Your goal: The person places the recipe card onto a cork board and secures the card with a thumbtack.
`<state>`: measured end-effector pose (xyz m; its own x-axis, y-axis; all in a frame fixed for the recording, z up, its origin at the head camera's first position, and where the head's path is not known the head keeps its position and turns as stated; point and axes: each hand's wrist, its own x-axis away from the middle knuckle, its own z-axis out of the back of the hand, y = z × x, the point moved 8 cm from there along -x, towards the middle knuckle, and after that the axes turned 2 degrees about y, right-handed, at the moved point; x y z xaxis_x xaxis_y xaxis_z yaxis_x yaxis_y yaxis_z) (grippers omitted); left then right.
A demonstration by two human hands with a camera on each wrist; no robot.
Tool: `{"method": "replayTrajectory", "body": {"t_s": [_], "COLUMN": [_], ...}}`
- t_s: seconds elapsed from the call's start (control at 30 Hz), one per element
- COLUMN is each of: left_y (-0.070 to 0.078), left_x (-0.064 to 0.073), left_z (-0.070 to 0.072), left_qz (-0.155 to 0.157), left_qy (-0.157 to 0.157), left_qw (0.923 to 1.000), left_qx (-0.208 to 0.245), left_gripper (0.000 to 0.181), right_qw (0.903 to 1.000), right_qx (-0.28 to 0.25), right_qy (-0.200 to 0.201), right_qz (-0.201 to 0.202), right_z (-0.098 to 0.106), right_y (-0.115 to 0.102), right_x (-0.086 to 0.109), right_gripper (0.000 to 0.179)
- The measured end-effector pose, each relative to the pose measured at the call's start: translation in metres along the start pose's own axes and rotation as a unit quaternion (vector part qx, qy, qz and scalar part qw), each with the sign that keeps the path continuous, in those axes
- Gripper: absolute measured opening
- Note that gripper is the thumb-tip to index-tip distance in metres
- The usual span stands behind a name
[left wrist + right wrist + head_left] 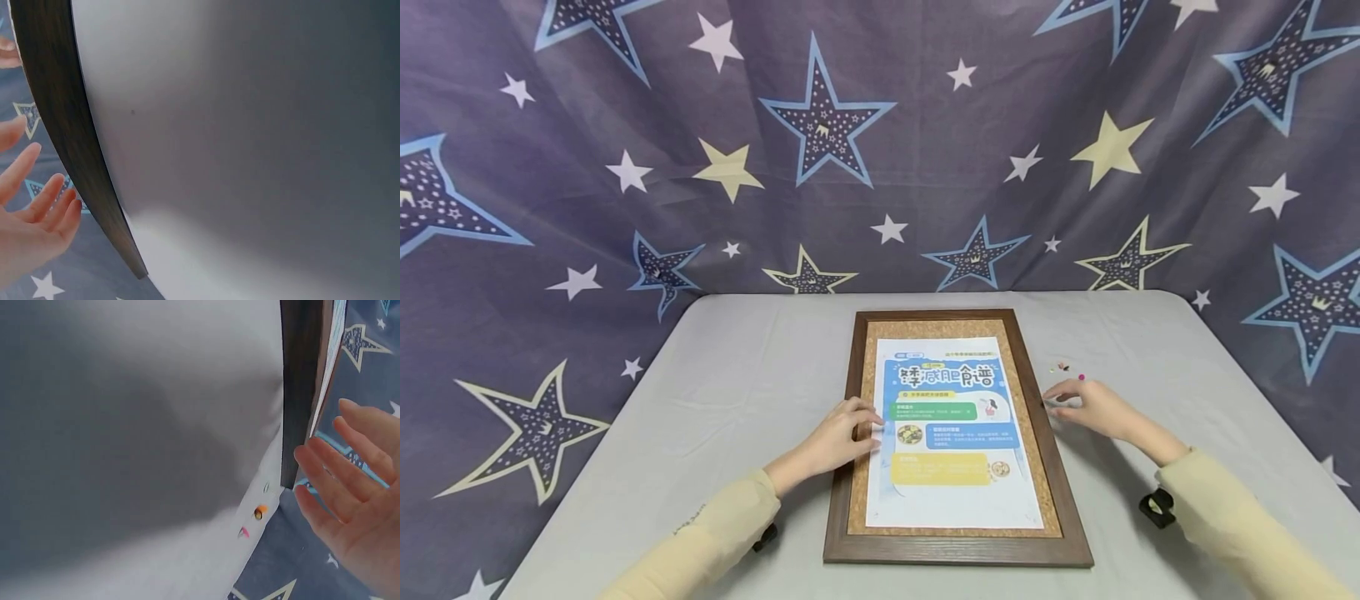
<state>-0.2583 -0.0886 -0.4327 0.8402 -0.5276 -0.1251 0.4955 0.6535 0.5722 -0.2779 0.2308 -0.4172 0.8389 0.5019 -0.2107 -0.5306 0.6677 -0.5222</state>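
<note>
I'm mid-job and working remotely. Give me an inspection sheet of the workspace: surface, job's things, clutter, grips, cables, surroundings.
Surface: table, covered in pale grey cloth, lightly creased.
Job's things: board lies flat, with a dark brown frame around cork; printed sheet lies on the cork; small coloured bits lie right of the frame, too small to identify.
Clutter: nothing seen.
Left grip: bare hand over the frame's left side, fingertips at the sheet's left edge.
Right grip: bare hand by the frame's right side, near the bits; no held item can be made out.
Cables: nothing seen.
Surroundings: star-patterned curtain behind the table and at both sides.
</note>
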Motion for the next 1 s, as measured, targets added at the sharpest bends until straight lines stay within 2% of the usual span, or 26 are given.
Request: {"method": "replayTrajectory", "body": {"t_s": [0.17, 0.37, 0.63, 1.0], "left_y": [0.0, -0.001, -0.005, -0.009], "left_x": [0.001, 0.003, 0.004, 0.006], "left_z": [-0.001, -0.004, -0.006, -0.012], "left_qz": [-0.024, -0.044, -0.037, -0.038], "left_qy": [-0.015, -0.035, -0.055, -0.09], "left_qw": [0.9993, 0.9972, 0.9953, 0.9887], "left_qx": [-0.023, -0.05, -0.07, -0.113], "left_gripper": [0.03, 0.037, 0.047, 0.058], "right_qw": [0.9998, 0.9991, 0.9983, 0.9961], "right_qx": [-0.01, 0.003, 0.022, 0.034], "right_qy": [-0.001, 0.011, 0.027, 0.004], "right_qz": [-0.017, -0.04, -0.046, -0.081], "right_z": [0.008, 0.017, 0.026, 0.026], "right_y": [0.011, 0.025, 0.039, 0.059], "right_x": [-0.003, -0.004, -0.008, -0.009], "right_gripper": [0.021, 0.022, 0.025, 0.027]}}
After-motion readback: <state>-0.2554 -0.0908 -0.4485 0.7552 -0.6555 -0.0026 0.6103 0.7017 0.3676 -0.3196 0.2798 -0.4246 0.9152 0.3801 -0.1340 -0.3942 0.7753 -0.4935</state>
